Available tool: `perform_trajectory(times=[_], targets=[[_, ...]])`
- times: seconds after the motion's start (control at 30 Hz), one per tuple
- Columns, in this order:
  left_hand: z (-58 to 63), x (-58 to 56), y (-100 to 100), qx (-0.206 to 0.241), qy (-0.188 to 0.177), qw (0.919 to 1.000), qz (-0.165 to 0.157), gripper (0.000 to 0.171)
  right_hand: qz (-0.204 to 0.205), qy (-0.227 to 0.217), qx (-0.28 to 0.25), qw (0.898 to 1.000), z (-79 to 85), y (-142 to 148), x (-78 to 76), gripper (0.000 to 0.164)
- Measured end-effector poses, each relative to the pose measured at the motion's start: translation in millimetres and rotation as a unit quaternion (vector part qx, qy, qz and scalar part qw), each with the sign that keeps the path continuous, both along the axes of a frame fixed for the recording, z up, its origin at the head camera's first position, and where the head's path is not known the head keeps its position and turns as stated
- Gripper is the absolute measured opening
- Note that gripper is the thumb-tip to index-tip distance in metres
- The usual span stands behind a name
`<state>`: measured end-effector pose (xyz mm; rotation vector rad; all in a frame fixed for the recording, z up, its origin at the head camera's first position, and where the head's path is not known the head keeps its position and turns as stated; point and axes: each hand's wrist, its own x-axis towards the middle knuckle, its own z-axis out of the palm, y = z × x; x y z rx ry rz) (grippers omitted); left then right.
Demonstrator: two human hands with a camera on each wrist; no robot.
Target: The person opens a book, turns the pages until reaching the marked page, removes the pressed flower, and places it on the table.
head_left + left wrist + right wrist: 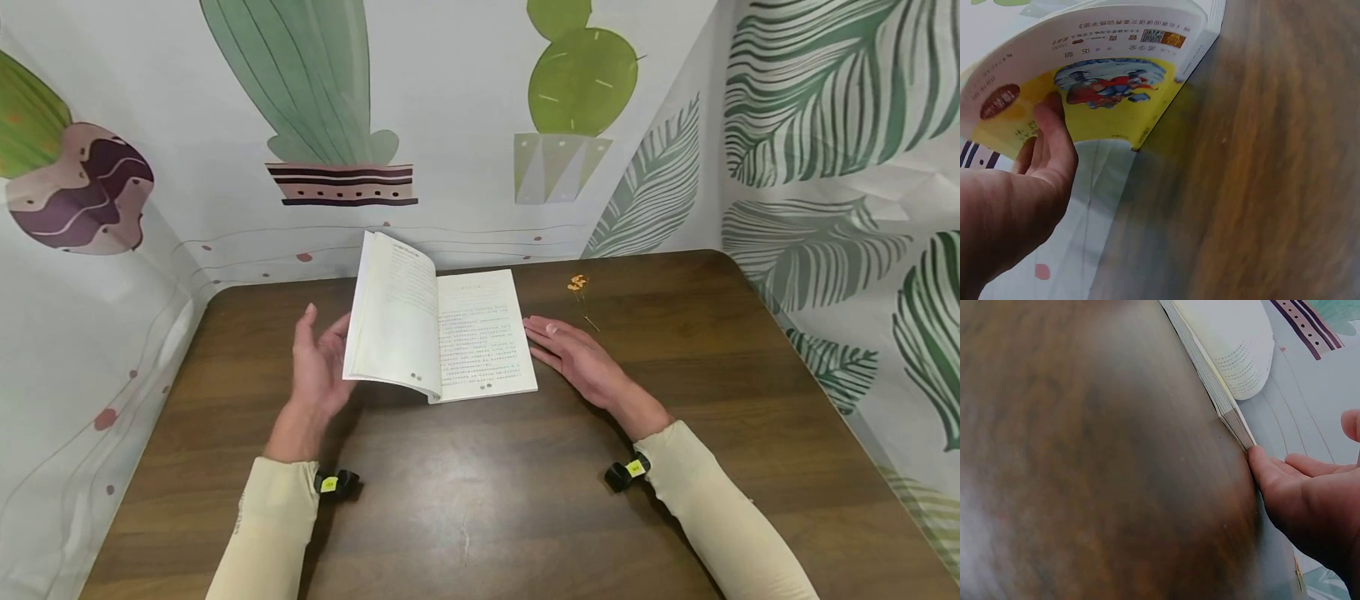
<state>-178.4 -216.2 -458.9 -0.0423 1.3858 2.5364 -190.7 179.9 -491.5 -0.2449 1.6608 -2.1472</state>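
An open book (480,342) lies on the brown table, its left half raised and tilted up from the spine. My left hand (318,371) is at the raised half's outer edge, thumb pointing up and apart from the pages. In the left wrist view, its extended fingers touch the yellow-and-white cover (1113,122), which bends. My right hand (581,358) rests at the book's right edge, fingers straight. The right wrist view shows a fingertip (1254,453) right at the book's lower corner; the thumb stands away.
A small dried orange flower (577,285) on a thin stem lies on the table (465,500) beyond my right hand. Walls (457,108) printed with cacti and leaves border the table at the back and sides.
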Motion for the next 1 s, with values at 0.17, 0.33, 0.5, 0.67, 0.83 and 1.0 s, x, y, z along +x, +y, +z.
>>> perform_trajectory(times=[0.17,0.33,0.5,0.67,0.83,1.0], targets=[[-2.4,0.2,9.0,0.028,-0.004,0.9996,-0.004,0.08,-0.001,0.003,-0.001,1.0,0.5,0.9,0.6,0.054],[-7.4,-0.1,16.5,0.007,0.011,0.9998,-0.016,0.08,0.0,0.001,0.0,1.0,0.4,0.9,0.4,0.054],[-13.3,-0.4,20.5,0.009,0.046,0.997,-0.061,0.082,0.002,0.006,0.0,1.0,-0.9,1.1,0.5,0.055],[-15.5,-1.9,25.9,-0.028,0.091,0.9884,-0.119,0.086,0.007,0.013,-0.003,1.0,-3.0,1.4,-0.4,0.059],[-14.9,-2.3,36.2,-0.163,0.164,0.9594,-0.162,0.079,0.006,0.007,-0.011,1.0,-2.8,1.7,-1.1,0.061],[-14.5,3.8,50.3,-0.316,0.202,0.9101,-0.175,0.066,-0.001,-0.008,0.005,1.0,-1.6,1.8,-1.4,0.06]])
